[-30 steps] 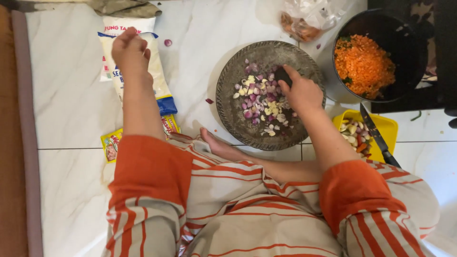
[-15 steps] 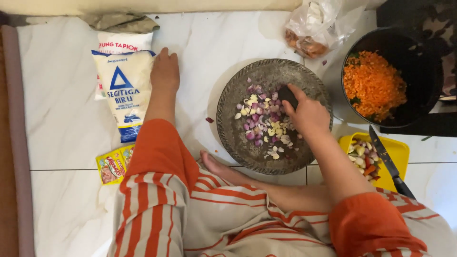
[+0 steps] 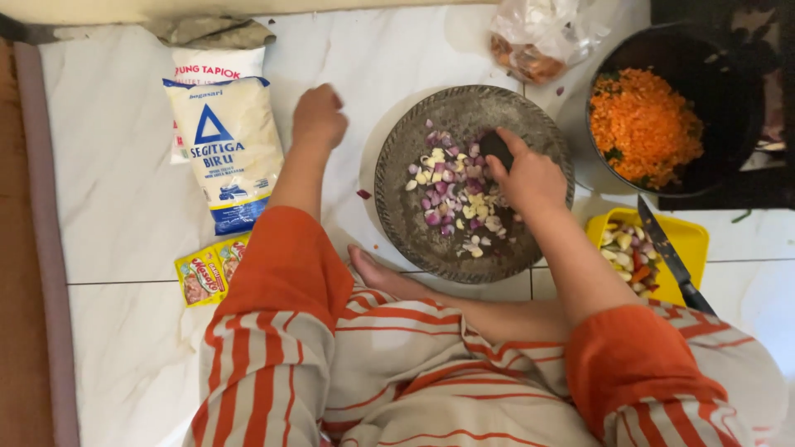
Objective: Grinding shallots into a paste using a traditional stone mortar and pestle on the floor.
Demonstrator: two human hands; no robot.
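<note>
A round grey stone mortar plate (image 3: 406, 215) lies on the white tiled floor in front of me, holding chopped purple shallot and pale garlic pieces (image 3: 451, 194). My right hand (image 3: 530, 178) grips a dark stone pestle (image 3: 495, 147) and presses it on the pieces near the plate's far right side. My left hand (image 3: 319, 117) rests as a loose fist on the floor just left of the plate, holding nothing. A white flour bag (image 3: 222, 153) lies further to the left of that hand.
A black pan (image 3: 733, 91) of grated orange carrot (image 3: 646, 124) sits at the far right. Below it is a yellow tray (image 3: 691, 240) with vegetable scraps and a knife (image 3: 669, 252). A clear plastic bag (image 3: 542, 37) lies at the top. Yellow seasoning sachets (image 3: 207, 273) lie by my left knee.
My left hand has left the flour bag and moved right to rest beside the mortar plate. My right hand keeps the pestle on the chopped pieces, shifted slightly.
</note>
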